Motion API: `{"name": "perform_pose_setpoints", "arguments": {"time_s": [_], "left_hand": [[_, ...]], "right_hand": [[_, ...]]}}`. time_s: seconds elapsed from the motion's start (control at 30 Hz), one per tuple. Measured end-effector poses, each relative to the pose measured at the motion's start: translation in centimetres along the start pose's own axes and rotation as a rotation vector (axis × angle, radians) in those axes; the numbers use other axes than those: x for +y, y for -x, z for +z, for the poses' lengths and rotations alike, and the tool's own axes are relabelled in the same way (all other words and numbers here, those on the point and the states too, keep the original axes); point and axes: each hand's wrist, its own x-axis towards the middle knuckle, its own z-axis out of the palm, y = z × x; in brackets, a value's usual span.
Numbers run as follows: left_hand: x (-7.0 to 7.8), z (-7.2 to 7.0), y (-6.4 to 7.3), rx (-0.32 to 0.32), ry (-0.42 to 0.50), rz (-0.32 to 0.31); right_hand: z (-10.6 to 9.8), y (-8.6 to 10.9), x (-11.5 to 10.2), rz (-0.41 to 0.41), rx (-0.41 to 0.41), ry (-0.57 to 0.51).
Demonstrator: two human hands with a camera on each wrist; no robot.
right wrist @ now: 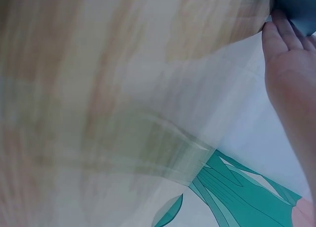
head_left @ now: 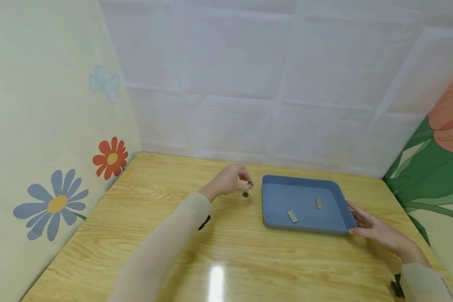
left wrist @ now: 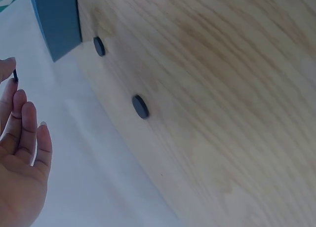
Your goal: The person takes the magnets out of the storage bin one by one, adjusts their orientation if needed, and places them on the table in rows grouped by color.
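i see the left hand narrowed, pinching a small dark disc left of the blue tray. two more discs lie on the table. the right hand, thumb and fingers apart, touches the tray's right edge; whether it grips, i cannot tell. two metal pieces lie inside.

Soft, even light fills the room; white glare streaks the table, faint shadow edges the left sleeve, and the right wrist view smears.
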Motion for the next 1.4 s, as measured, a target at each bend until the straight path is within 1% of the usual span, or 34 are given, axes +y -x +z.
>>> {"name": "perform_pose_setpoints", "arguments": {"time_s": [0.17,0.27,0.4,0.63,0.77,0.97,1.1,1.3,1.4], "left_hand": [[-1.3,-0.7,1.1,0.010,0.008,-0.042],[-2.2,-1.1,1.7,0.023,-0.007,-0.069],[-3.2,-1.6,2.5,0.037,0.014,-0.114],[-4.6,-2.4,3.6,0.077,0.008,-0.118],[-5.2,-2.8,4.4,0.087,0.029,-0.146],[-6.4,-3.5,5.4,0.105,0.027,-0.183],[-7.3,-3.7,6.1,0.115,0.038,-0.200],[-8.4,-3.8,7.0,0.109,0.066,-0.256],[-8.9,-3.8,7.3,0.112,0.075,-0.271]], "right_hand": [[-0.1,0.0,0.2,0.006,-0.005,-0.016],[-0.1,0.0,0.2,0.005,-0.004,-0.019],[-0.1,-0.1,0.2,0.004,-0.008,-0.020],[-0.2,-0.1,0.0,0.005,-0.019,-0.027],[-0.1,0.0,0.1,-0.003,-0.013,-0.018],[-0.1,0.1,0.1,-0.002,-0.005,-0.009],[-0.1,0.1,0.1,0.006,-0.013,-0.013],[-0.1,0.1,0.2,0.003,-0.013,-0.012],[0.0,0.0,0.1,0.002,-0.011,-0.013]]}}
